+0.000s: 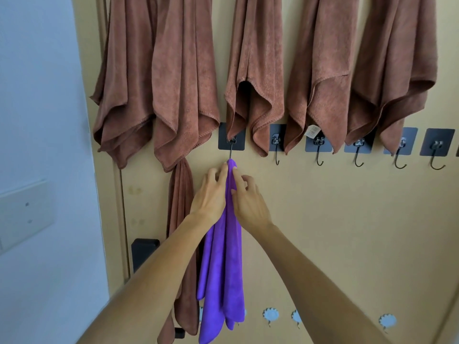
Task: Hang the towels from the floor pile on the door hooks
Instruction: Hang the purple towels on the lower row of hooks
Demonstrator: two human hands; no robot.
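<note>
Pinching the top of a purple towel (224, 256) from either side, the left hand (211, 197) and right hand (248, 202) meet just below a dark metal hook (231, 151) on the yellow door (335, 232). Left fingertips (224, 167) reach to the towel's bunched upper end, which sits right at the hook's lower tip; whether the cloth is caught on the hook cannot be told, since fingers and fabric cover the hook's bend. Right fingers curl round the fold slightly lower, thumb pressed into it. Both forearms rise from the bottom edge, bare, converging upward.

The towel hangs straight down between the wrists, its lower end cut off by the frame. Beside it on the left a brown towel (180, 232) hangs lower on the door, partly behind the left arm. Above, a row of brown towels (253, 70) drapes down, their tops out of view, covering parts of the hook plates. Free hooks (359, 157) continue rightward. Small white hooks (271, 315) show near the bottom, blurred.
</note>
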